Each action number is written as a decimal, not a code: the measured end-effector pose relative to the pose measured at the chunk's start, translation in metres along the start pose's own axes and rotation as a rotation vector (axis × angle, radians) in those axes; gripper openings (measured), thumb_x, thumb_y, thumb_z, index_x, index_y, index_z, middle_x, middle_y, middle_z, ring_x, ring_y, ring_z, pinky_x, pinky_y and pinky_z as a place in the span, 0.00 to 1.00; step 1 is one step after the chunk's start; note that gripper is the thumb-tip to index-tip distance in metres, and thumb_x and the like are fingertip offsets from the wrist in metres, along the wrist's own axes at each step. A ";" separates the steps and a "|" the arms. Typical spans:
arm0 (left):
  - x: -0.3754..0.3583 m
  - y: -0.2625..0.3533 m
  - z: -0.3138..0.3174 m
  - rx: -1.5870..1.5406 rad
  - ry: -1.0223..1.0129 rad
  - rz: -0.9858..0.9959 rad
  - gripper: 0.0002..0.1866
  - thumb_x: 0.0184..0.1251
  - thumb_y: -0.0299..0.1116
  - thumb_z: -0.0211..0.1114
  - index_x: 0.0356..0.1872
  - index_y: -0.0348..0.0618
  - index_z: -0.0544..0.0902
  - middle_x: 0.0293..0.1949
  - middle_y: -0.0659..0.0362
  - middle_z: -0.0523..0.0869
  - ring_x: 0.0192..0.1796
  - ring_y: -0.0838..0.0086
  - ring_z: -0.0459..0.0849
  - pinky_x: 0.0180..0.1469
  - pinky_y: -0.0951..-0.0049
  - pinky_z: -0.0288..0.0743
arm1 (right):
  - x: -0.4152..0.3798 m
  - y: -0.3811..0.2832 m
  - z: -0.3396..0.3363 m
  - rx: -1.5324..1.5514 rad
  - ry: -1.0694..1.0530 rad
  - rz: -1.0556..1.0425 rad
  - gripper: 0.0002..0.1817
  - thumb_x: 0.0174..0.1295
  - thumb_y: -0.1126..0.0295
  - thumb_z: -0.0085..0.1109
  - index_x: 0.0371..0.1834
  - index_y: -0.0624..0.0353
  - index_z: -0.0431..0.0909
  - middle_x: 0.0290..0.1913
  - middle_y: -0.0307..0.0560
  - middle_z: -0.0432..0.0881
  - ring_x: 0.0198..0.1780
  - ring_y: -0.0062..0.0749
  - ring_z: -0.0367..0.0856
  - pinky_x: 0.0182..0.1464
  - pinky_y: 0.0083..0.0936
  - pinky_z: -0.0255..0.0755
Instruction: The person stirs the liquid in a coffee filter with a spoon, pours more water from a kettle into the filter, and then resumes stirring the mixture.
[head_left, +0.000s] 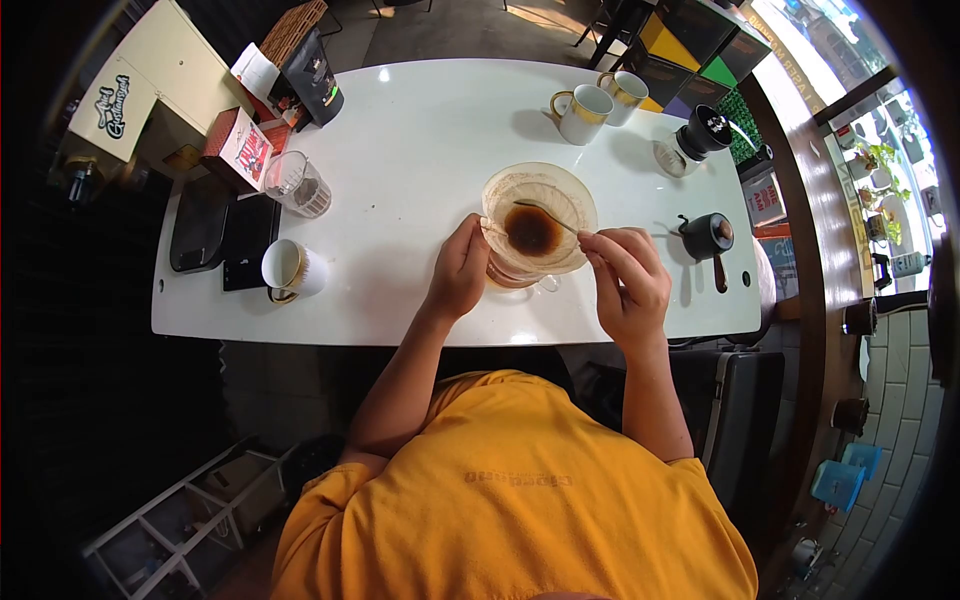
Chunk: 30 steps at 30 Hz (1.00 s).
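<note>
A paper coffee filter (572, 195) sits in a coffee dripper on the white table, with dark wet coffee (532, 238) at its bottom. My left hand (460, 268) is closed at the left edge of the dripper, fingers at the rim. Between the thumb and fingers of my right hand (632, 285) is the handle end of a thin metal spoon (555, 217). Its other end reaches into the filter, over the coffee. Beneath the dripper, part of a glass server (515, 279) shows; most of it is hidden.
Two mugs (583, 113) stand at the back; another mug (293, 268) is at left near a drinking glass (298, 186) and a black scale (250, 240). To the right are a hand grinder (695, 138) and a small black kettle (707, 237). A cream machine (150, 80) rises at far left.
</note>
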<state>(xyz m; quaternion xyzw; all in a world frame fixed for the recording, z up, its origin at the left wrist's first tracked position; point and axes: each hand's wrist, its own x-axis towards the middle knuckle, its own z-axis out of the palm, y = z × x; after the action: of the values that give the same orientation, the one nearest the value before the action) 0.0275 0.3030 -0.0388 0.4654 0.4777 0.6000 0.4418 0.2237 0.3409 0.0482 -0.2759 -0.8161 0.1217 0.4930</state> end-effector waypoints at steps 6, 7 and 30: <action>0.000 -0.007 -0.003 0.021 0.006 -0.016 0.12 0.75 0.30 0.40 0.37 0.36 0.71 0.29 0.62 0.75 0.35 0.83 0.69 0.41 0.80 0.68 | 0.001 0.000 -0.006 -0.010 0.015 0.019 0.11 0.51 0.83 0.63 0.39 0.61 0.83 0.32 0.44 0.81 0.32 0.33 0.77 0.32 0.24 0.71; 0.000 -0.009 -0.004 0.031 0.002 -0.028 0.11 0.75 0.30 0.40 0.36 0.36 0.71 0.29 0.62 0.75 0.34 0.83 0.69 0.40 0.80 0.67 | 0.002 0.000 -0.006 -0.023 0.028 0.007 0.11 0.51 0.83 0.63 0.38 0.61 0.83 0.31 0.44 0.81 0.32 0.33 0.77 0.32 0.24 0.71; 0.000 -0.009 -0.002 0.018 0.015 0.006 0.12 0.76 0.31 0.40 0.37 0.36 0.71 0.29 0.62 0.75 0.34 0.83 0.69 0.40 0.80 0.68 | -0.008 -0.003 -0.010 0.026 -0.078 0.119 0.09 0.54 0.84 0.60 0.37 0.64 0.82 0.31 0.46 0.82 0.32 0.34 0.77 0.31 0.25 0.70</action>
<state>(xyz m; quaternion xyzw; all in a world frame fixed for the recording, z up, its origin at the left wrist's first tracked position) 0.0263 0.3043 -0.0481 0.4664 0.4851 0.6005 0.4319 0.2342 0.3327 0.0487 -0.3128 -0.8151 0.1720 0.4563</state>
